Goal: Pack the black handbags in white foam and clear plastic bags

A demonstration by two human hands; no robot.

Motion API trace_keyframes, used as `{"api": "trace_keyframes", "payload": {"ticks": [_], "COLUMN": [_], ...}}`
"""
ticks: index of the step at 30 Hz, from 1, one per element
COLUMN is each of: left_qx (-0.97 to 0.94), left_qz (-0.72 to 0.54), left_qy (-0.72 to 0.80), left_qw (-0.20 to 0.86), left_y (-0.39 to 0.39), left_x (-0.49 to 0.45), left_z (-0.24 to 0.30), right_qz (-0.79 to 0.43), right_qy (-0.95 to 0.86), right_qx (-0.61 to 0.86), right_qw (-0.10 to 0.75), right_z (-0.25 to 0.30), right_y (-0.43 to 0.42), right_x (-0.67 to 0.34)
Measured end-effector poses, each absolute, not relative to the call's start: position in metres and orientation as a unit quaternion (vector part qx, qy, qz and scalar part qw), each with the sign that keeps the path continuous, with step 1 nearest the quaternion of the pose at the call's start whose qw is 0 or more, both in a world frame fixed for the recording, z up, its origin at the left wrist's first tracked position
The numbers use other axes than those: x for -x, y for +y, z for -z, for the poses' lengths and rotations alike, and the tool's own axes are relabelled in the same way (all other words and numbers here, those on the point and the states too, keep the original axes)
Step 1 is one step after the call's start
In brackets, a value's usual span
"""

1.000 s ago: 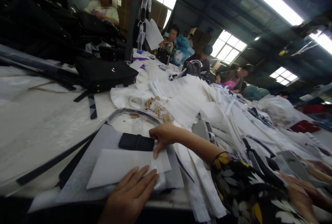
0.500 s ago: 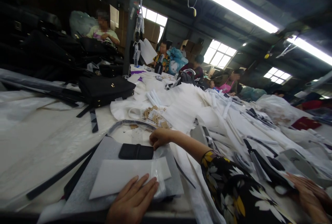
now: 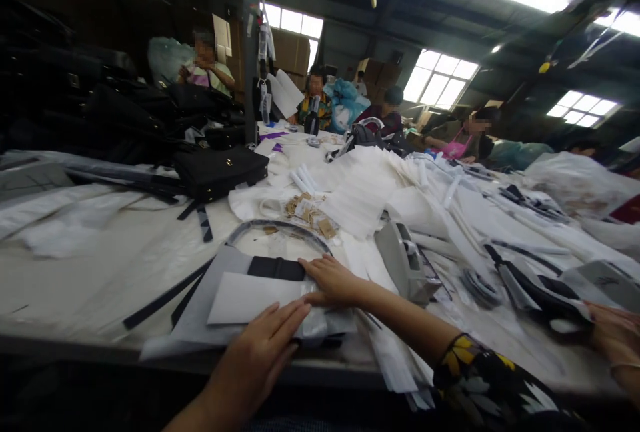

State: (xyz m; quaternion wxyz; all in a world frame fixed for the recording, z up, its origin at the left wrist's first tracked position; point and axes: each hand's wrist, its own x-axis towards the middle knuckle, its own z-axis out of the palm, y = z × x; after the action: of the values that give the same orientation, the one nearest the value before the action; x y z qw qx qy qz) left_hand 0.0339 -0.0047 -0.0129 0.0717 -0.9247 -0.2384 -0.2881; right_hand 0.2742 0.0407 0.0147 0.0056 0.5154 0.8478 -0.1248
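My left hand (image 3: 260, 352) lies flat at the table's near edge, fingers stretched out on a white sheet (image 3: 240, 299) and a clear plastic bag (image 3: 323, 324). My right hand (image 3: 333, 280), on an arm with a flowered sleeve, rests open on the same plastic, fingers spread flat. Its fingertips are just beside a flat black wallet-like piece (image 3: 275, 267). All of this lies on a grey felt sheet (image 3: 225, 262). Neither hand grips anything.
A black handbag (image 3: 220, 172) and black straps (image 3: 160, 295) lie to the left. Brown tags (image 3: 307, 212), white folded piles (image 3: 360, 192) and a grey dispenser (image 3: 405, 265) crowd the middle. Another person's hand (image 3: 610, 329) is at the right edge. Several people sit at the far side.
My right hand has come down from the black piece's end onto the plastic and flattened out. My left hand has slid forward over the white sheet. The view has turned right.
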Motion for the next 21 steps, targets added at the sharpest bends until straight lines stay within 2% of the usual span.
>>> {"api": "trace_keyframes", "payload": {"ticks": [4,7,9,11,13,17,21], "left_qx": [0.929,0.93,0.933,0.935,0.935,0.937,0.938], "left_qz": [0.219,0.2,0.2,0.205,0.207,0.197,0.199], "left_qy": [-0.218,-0.218,-0.222,-0.23,-0.237,-0.242,-0.228], "left_qw": [0.203,0.219,0.198,0.178,0.165,0.156,0.172], "left_y": [0.014,0.026,0.03,0.031,0.031,0.033,0.038], "left_x": [0.016,0.046,0.054,0.057,0.057,0.06,0.063], "left_z": [-0.008,-0.004,0.007,0.019,0.028,0.036,0.037], "right_qz": [0.14,0.134,0.099,0.085,0.171,0.517,0.607], "right_qy": [0.846,0.841,0.826,0.78,0.71,0.499,0.354], "right_qx": [-0.514,-0.525,-0.548,-0.581,-0.614,-0.627,-0.572], "right_qw": [0.006,-0.009,-0.09,-0.217,-0.3,-0.302,-0.423], "right_z": [-0.021,-0.031,-0.04,-0.046,-0.044,-0.013,0.013], "right_y": [0.049,0.043,0.025,-0.005,-0.041,-0.09,-0.096], "right_x": [-0.276,-0.271,-0.263,-0.25,-0.233,-0.199,-0.184]}}
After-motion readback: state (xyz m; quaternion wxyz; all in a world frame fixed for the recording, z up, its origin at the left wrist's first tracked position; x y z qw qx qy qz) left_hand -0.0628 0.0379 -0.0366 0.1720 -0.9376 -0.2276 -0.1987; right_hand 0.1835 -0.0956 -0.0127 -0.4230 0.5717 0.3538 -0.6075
